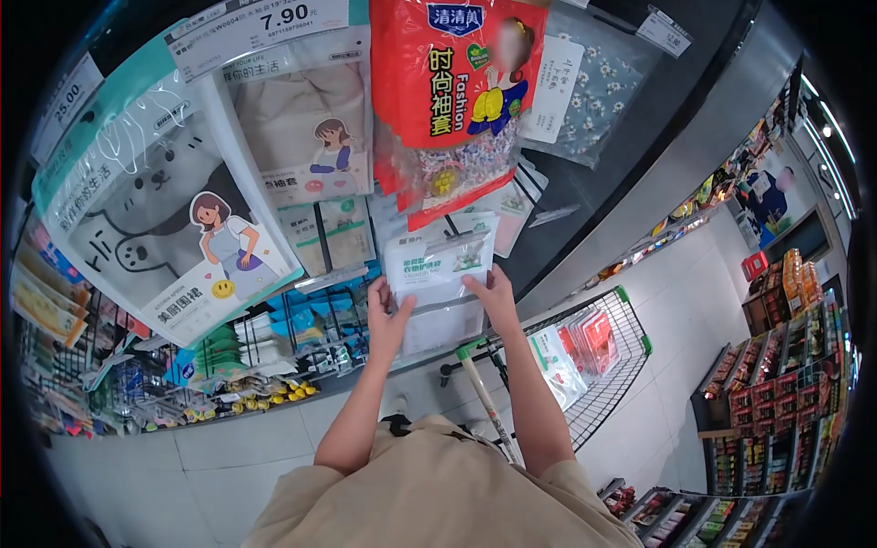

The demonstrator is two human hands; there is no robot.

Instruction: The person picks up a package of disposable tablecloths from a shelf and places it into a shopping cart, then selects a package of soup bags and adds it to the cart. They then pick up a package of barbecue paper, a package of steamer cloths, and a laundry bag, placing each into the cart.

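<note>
A white packaged laundry bag (pixel 438 258) with green print is between my hands in front of the hanging display. My left hand (pixel 388 315) grips its left edge, thumb on the front. On the right edge, my right hand (pixel 491 297) holds it the same way, thumb across the printed face. A red pack of sleeve covers (pixel 457 82) hangs just above, partly over the hooks. To the upper left hang a packaged pair of sleeve covers (pixel 306 110) and a large apron package (pixel 164 210) with a cartoon print.
A wire shopping cart (pixel 612 384) holding several flat packages stands to my right. Price tags (pixel 256 27) line the rack top. Small goods on hooks (pixel 219 356) fill the lower left. Stocked shelves (pixel 776 393) and a person (pixel 767 205) are across the aisle.
</note>
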